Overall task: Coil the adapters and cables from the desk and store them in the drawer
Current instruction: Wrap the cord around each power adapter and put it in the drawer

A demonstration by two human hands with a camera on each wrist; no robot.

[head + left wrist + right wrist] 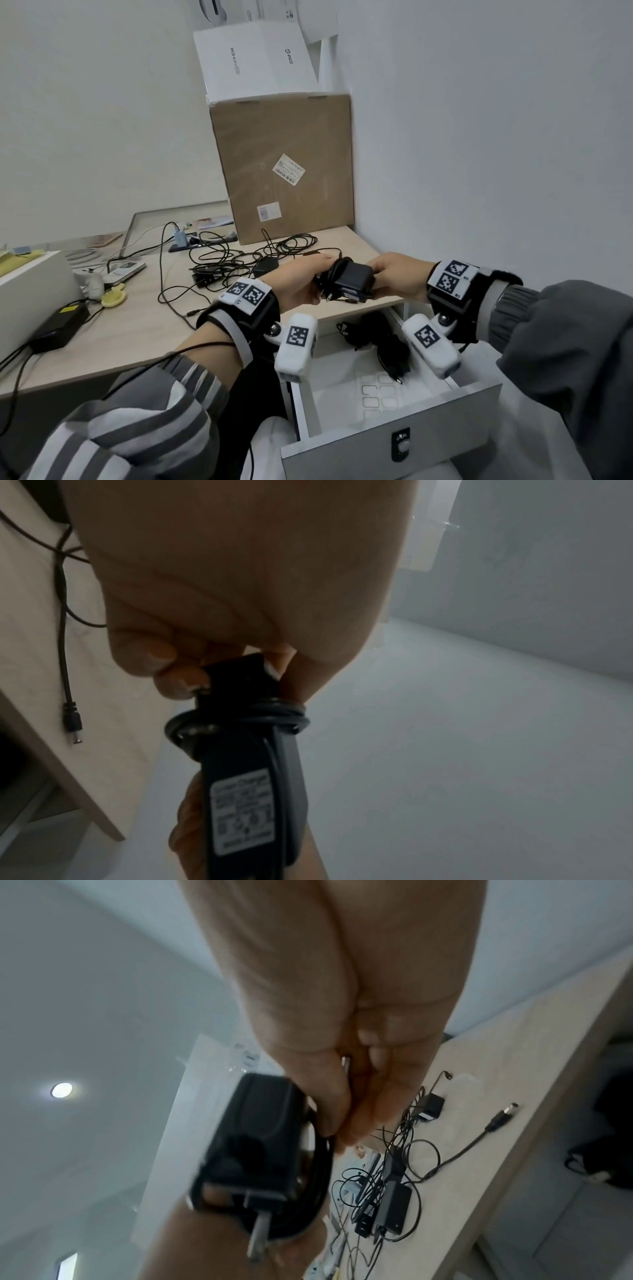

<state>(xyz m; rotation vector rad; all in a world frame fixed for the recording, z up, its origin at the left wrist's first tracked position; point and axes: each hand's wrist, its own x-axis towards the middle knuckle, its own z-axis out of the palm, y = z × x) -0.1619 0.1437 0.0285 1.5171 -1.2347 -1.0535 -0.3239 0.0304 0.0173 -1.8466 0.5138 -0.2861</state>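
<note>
Above the tabletop's (144, 329) front edge, over the open drawer (383, 442), the left hand (298, 284) and right hand (399, 279) are each grasping the black power adapter (352, 279), whose wound cord (240, 719) probably needs firm tension and a tucked end before stowing.

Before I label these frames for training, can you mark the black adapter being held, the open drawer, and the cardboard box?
black adapter (354, 278), head view, its top face.
open drawer (445, 421), head view, its front panel.
cardboard box (284, 137), head view, its front face.
</note>
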